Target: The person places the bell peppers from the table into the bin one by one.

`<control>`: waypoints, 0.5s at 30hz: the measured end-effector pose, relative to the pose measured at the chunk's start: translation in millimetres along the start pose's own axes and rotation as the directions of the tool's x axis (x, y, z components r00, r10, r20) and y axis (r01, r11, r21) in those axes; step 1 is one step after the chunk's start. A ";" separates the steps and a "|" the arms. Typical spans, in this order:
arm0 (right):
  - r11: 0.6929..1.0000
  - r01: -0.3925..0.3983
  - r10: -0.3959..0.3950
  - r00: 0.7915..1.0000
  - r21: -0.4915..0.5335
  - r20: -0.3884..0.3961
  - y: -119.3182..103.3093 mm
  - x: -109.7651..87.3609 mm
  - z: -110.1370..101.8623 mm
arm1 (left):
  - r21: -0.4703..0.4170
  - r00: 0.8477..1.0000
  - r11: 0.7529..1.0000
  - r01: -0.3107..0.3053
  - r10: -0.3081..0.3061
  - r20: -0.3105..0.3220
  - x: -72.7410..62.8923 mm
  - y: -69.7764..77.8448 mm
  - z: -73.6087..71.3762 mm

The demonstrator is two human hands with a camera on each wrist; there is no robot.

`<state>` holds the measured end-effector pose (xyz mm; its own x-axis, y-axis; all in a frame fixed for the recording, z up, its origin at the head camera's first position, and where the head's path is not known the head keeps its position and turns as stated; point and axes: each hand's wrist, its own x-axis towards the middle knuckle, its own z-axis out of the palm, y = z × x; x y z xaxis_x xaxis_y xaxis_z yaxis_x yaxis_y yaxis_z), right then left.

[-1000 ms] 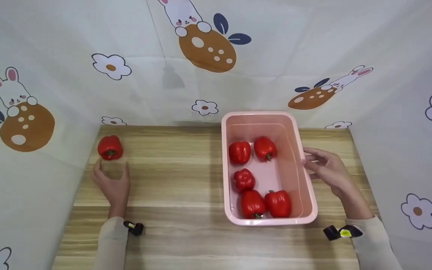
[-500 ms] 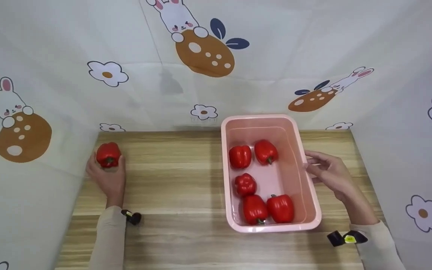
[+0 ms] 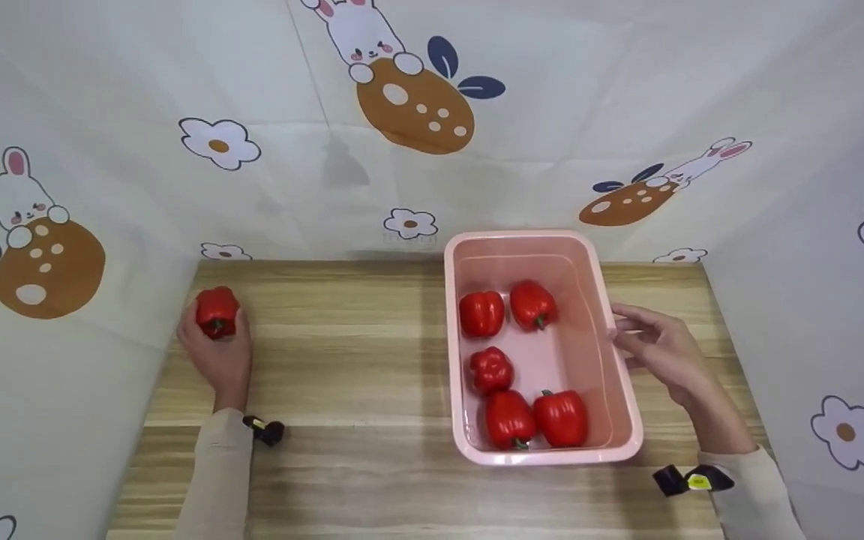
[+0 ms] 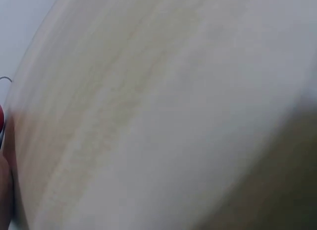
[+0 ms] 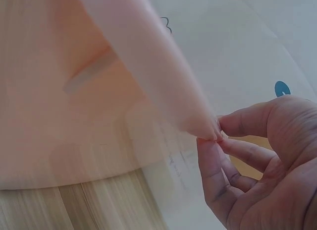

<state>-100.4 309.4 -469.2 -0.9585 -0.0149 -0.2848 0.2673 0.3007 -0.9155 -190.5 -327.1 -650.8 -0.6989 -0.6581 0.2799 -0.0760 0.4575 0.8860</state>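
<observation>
At the table's far left in the head view, my left hand point(image 3: 218, 361) grips a red bell pepper point(image 3: 217, 309), thumb on its right side and fingers round its left. Only a sliver of that hand point(image 4: 5, 193) and a red edge show in the left wrist view. On the right, my right hand point(image 3: 661, 346) pinches the right rim of a pink plastic basin point(image 3: 544, 456). The right wrist view shows thumb and fingertips meeting on the basin's rim point(image 5: 163, 66). Several red bell peppers lie inside, among them one bell pepper point(image 3: 533, 305) at the back and another bell pepper point(image 3: 561, 418) in front.
The wood-grain table point(image 3: 342, 352) spreads between the left hand and the basin. A pale curtain point(image 3: 522, 165) printed with rabbits and flowers encloses the back and both sides. Each wrist wears a small black camera, such as the left wrist camera point(image 3: 265, 430).
My left hand has moved forward from below the single pepper and closed its fingers round it. My right hand keeps its pinch on the basin's rim. The head view has shifted slightly.
</observation>
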 end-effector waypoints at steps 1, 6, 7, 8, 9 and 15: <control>1.000 -0.001 0.001 1.000 0.000 -0.002 0.1 0.0 0.1 | -0.007 1.000 1.000 0.014 -0.014 -0.007 -2.1 0.4 -1.1; 1.000 -0.004 0.004 1.000 0.010 0.006 0.5 1.0 0.8 | -0.025 0.996 0.997 0.074 -0.075 -0.044 -10.6 1.7 -8.1; 1.000 -0.005 0.005 1.000 0.013 0.007 0.5 1.1 0.7 | -0.026 0.996 0.997 0.075 -0.077 -0.044 -12.0 1.5 -9.4; 1.000 -0.007 0.007 1.000 0.016 0.008 0.4 1.0 0.5 | -0.026 0.996 0.997 0.073 -0.074 -0.042 -13.5 1.2 -10.5; 1.000 -0.009 0.009 1.000 0.016 0.007 0.3 0.8 0.2 | -0.026 0.997 0.998 0.065 -0.066 -0.036 -15.1 0.8 -11.4; 1.000 -0.010 0.010 1.000 0.002 0.003 0.3 -0.3 -1.8 | 0.011 1.000 1.000 0.000 -0.001 0.022 -21.0 -1.9 -13.4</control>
<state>-100.2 311.1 -468.9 -0.9555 -0.0148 -0.2948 0.2771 0.2992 -0.9131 -166.1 -322.1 -653.5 -0.7145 -0.6451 0.2710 -0.0838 0.4634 0.8822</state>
